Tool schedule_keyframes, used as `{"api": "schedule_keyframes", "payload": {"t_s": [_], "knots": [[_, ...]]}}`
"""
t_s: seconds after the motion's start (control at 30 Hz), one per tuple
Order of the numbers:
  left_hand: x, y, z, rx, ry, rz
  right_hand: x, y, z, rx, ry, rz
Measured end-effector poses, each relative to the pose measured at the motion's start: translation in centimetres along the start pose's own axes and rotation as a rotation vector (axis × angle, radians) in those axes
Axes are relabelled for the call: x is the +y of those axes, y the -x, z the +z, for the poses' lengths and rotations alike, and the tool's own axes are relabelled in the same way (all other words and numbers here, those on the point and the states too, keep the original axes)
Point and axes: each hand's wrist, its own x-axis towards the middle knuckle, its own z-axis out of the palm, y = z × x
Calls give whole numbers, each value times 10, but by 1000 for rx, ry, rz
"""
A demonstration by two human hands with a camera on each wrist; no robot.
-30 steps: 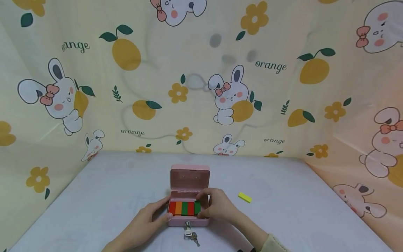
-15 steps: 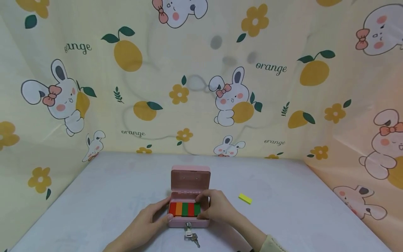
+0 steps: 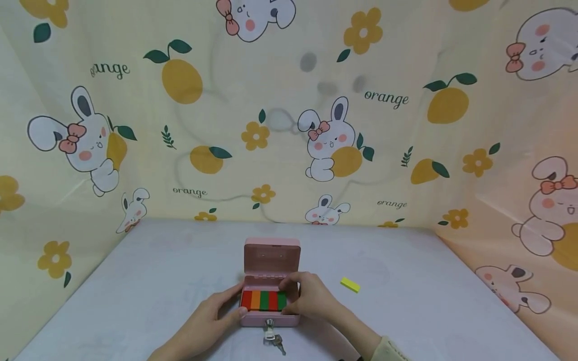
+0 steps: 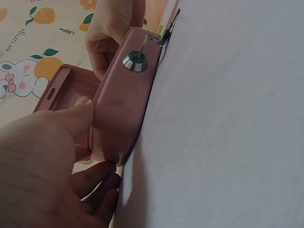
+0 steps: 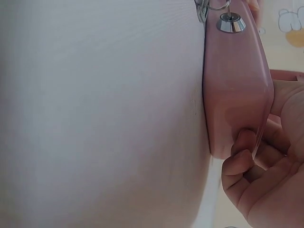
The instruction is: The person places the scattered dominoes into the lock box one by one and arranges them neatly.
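A pink metal cash box stands with its lid raised. Inside, coloured blocks lie in a row: red, orange, green, red and green. My left hand grips the box's left side; in the left wrist view its thumb lies on the rim. Reaching in from the right, my right hand pinches the rightmost green block between thumb and forefinger. Its other fingers bend against the box's outer end in the right wrist view, where the block is hidden.
A yellow block lies on the white tabletop, right of the box. Keys hang from the front lock. Behind the table rises a printed curtain.
The rightmost green block has moved slightly left and down, level with the row and against the red block. My right fingers moved with it; my left hand stays on the box.
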Motion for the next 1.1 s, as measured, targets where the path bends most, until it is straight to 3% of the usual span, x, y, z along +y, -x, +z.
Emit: {"api": "schedule_keyframes", "payload": {"t_s": [0.4, 1.1], "knots": [[3, 1, 0, 5, -5, 1, 2, -1, -1, -3, 0, 15], [2, 0, 3, 6, 13, -68, 2, 1, -1, -8, 0, -10]]}}
